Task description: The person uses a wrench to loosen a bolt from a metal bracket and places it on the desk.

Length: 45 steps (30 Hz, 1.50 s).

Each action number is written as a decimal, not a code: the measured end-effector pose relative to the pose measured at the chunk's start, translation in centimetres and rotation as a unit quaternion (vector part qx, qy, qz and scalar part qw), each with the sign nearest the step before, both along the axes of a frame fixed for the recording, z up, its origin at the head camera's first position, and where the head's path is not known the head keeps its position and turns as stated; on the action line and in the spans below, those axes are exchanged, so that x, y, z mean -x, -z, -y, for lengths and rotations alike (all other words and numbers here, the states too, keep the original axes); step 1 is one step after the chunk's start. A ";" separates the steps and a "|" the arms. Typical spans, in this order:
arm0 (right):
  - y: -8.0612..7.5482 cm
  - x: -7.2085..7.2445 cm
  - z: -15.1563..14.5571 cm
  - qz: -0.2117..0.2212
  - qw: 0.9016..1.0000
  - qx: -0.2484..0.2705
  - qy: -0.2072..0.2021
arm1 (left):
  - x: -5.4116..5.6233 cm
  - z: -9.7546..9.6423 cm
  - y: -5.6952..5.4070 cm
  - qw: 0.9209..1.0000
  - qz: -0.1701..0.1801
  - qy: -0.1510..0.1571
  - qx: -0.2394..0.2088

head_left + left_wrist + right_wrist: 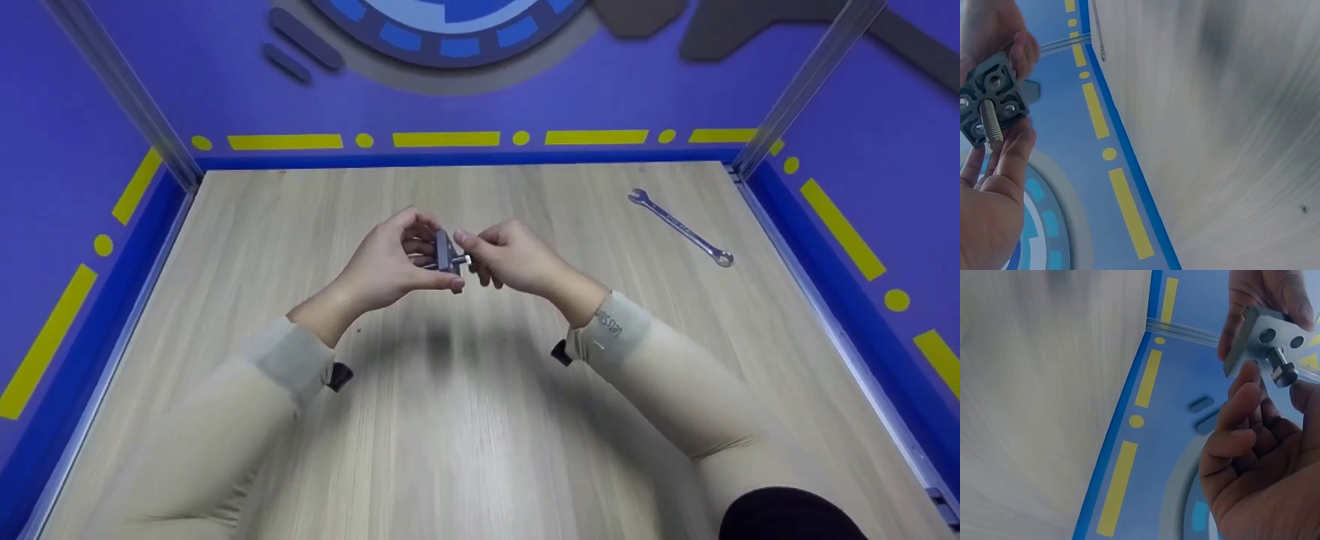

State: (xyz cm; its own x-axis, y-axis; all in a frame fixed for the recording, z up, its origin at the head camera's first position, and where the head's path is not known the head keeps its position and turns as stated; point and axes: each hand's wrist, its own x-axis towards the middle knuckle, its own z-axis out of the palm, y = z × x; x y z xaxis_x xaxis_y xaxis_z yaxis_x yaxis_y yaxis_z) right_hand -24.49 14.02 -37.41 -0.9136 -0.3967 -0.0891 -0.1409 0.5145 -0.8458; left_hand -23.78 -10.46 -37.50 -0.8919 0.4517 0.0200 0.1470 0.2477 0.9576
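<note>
A small grey square metal plate with several holes is held above the middle of the wooden table. My left hand grips the plate by its edges, thumb below and fingers above. A bolt goes through the plate. Its threaded shank sticks out on the left-hand side of the plate, and its head shows on the right-hand side of the plate. My right hand pinches the bolt head with its fingertips.
A silver combination wrench lies on the table at the back right. Blue walls with yellow markings enclose the table on three sides, with metal posts in the back corners. Beige sleeves cover both forearms.
</note>
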 end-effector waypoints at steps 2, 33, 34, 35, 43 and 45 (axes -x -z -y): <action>0.4 -0.1 0.3 0.014 1.000 0.006 -0.007 | -0.2 0.2 0.1 1.000 -0.005 -0.003 0.006; 1.9 0.9 -1.7 -0.158 0.983 0.095 0.006 | 1.5 -1.2 2.0 0.997 -0.054 -0.043 -0.037; 2.0 1.1 -1.7 -0.140 0.986 0.091 0.021 | 1.7 -1.4 2.1 0.997 -0.055 -0.044 -0.037; 2.1 1.3 -1.6 -0.120 0.988 0.087 0.033 | 1.9 -1.5 2.2 0.997 -0.056 -0.046 -0.039; 2.6 2.7 -0.9 -0.044 0.997 0.053 0.046 | 3.5 -2.3 2.5 0.996 -0.064 -0.044 -0.047; 2.6 2.8 -0.8 -0.051 0.996 0.052 0.044 | 3.7 -2.1 2.6 0.996 -0.064 -0.045 -0.048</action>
State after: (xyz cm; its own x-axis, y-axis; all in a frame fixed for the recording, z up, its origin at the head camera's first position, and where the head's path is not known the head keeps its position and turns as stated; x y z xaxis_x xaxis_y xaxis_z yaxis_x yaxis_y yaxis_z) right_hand -27.32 14.81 -40.00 -0.9474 -0.3172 0.0425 -0.1866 0.4396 -0.8786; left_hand -27.45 -8.33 -40.08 -0.9165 0.3599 0.1748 0.2499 0.1736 0.9526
